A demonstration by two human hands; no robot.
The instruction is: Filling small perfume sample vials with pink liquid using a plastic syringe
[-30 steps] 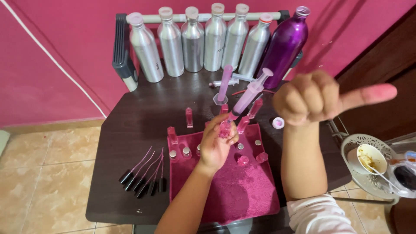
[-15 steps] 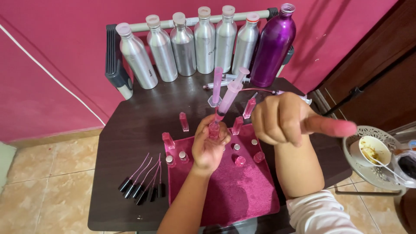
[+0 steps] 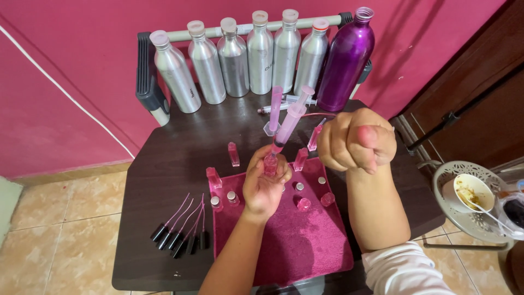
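Pink vial (image 3: 270, 164) pinched in left hand (image 3: 263, 186) grip, syringe (image 3: 286, 127) tip inserted

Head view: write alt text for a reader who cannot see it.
The left hand holds a small pink glass vial under the tip of a pink plastic syringe, while the right hand is raised in a fist. Beneath lie a magenta towel and a dark wooden table.

Dark brown bench (image 3: 164, 164) against a pink wall. At the back: six silver bottles (image 3: 240, 60) in a row, one purple bottle (image 3: 345, 60) at the right end, syringes (image 3: 284, 104) lying just before them. In front: pink towel (image 3: 295, 240) with small vials (image 3: 303, 204) on it. Left of the towel: black-capped dip tubes (image 3: 180, 235), fanned. Between towel and bottles: upright pink vials (image 3: 233, 154).
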